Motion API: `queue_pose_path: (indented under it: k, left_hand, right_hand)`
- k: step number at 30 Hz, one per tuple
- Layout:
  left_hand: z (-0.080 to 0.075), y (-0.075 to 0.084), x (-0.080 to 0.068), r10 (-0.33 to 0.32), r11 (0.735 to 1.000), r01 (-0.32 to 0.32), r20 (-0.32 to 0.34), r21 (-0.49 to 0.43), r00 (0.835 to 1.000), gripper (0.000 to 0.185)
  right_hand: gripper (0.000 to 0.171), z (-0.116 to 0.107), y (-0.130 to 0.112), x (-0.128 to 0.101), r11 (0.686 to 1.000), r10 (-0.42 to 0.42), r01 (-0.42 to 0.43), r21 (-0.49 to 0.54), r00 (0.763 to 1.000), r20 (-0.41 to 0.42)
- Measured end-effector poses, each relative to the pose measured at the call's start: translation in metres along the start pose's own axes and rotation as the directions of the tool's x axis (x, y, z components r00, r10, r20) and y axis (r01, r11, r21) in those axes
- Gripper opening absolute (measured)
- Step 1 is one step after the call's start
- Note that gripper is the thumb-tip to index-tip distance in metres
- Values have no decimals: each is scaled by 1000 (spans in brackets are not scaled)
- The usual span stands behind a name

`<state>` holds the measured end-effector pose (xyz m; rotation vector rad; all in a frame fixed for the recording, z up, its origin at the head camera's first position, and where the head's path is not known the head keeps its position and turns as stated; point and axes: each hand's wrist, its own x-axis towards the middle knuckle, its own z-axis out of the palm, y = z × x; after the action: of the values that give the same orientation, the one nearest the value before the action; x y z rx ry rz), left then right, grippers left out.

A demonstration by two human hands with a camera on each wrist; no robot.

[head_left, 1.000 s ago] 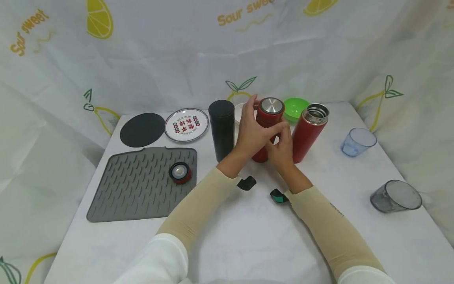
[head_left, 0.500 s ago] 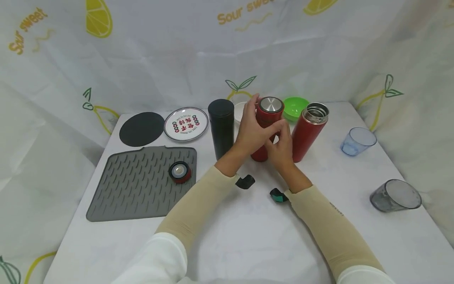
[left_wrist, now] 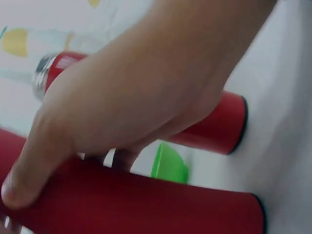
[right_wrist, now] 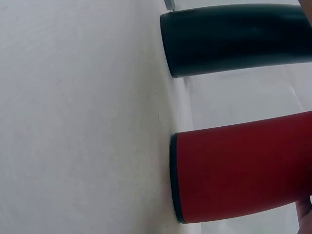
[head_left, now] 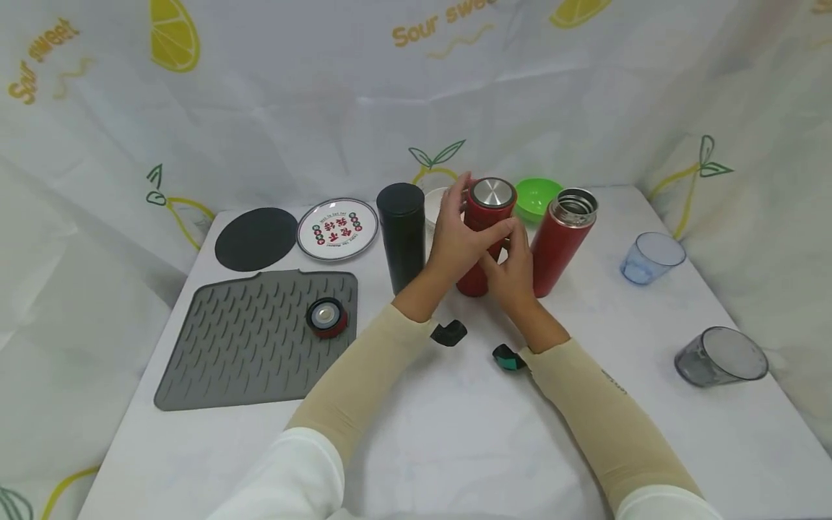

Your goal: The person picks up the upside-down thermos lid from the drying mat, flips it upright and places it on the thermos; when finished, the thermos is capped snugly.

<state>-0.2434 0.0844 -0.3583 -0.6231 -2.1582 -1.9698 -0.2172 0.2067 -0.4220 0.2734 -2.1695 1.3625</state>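
An upright red thermos flask (head_left: pixel 492 213) with a steel-topped lid (head_left: pixel 492 193) stands on the table between both hands. My left hand (head_left: pixel 448 245) grips its upper part, fingers along the left side and thumb across the front. Lower down, my right hand (head_left: pixel 510 278) holds the same flask from the right, thumb in front; in the left wrist view the right hand (left_wrist: pixel 126 92) covers part of the scene. A second red thermos flask (head_left: pixel 560 249), its steel mouth uncovered, stands just right. The right wrist view shows the held flask's base (right_wrist: pixel 234 170) on the tabletop.
A black tumbler (head_left: pixel 401 238) stands left of the hands. An upturned lid (head_left: pixel 326 318) lies on the grey mat (head_left: pixel 234 347). Behind are a black disc (head_left: pixel 256 238), a printed plate (head_left: pixel 337 249), a white bowl (head_left: pixel 432 204) and a green bowl (head_left: pixel 536 200). Glasses (head_left: pixel 652 258) stand right.
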Motion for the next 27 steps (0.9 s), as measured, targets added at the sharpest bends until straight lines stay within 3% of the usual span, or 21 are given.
queue_pose_path:
  k: [3,5,10,13,16,19,21,24,25,26,27]
  left_hand:
    - [2,4,-3,40,990,-26,-97,141,995,83]
    - [-1,7,-3,28,991,-13,-108,133,994,75]
    - [-14,3,6,-26,998,29,53,-53,998,65]
    - [-16,0,5,-32,995,45,129,-94,991,68]
    - [-14,-2,-11,-44,999,47,138,-19,989,73]
    - [-22,-1,-40,-87,983,57,166,177,982,79]
    - [-39,1,-63,-106,952,19,274,304,956,76]
    - [-83,3,-93,-76,899,-139,459,416,885,62]
    - [-100,1,-100,-47,877,-200,492,437,869,56]
    - [-117,0,-105,-25,851,-245,503,464,864,52]
    - [-134,-3,-109,-10,822,-271,488,502,873,49]
  right_hand:
    - [61,2,0,0,1000,-10,10,5,1000,-1]
    - [65,3,-1,0,1000,5,-5,6,1000,1]
    - [71,2,-3,1,999,51,-51,9,999,-4]
    - [72,0,-2,0,998,59,-59,11,998,1]
    - [73,1,-1,0,998,50,-50,23,999,9]
    - [74,3,-6,-1,997,55,-55,48,998,16]
    - [75,2,-6,-3,995,79,-80,55,997,23]
    - [74,1,-2,-3,991,119,-121,52,992,38]
    - [73,-1,-2,-3,991,127,-129,47,991,41]
    - [73,-2,-2,-2,990,133,-135,49,990,42]
    - [73,-3,-2,-1,989,137,-139,53,990,42]
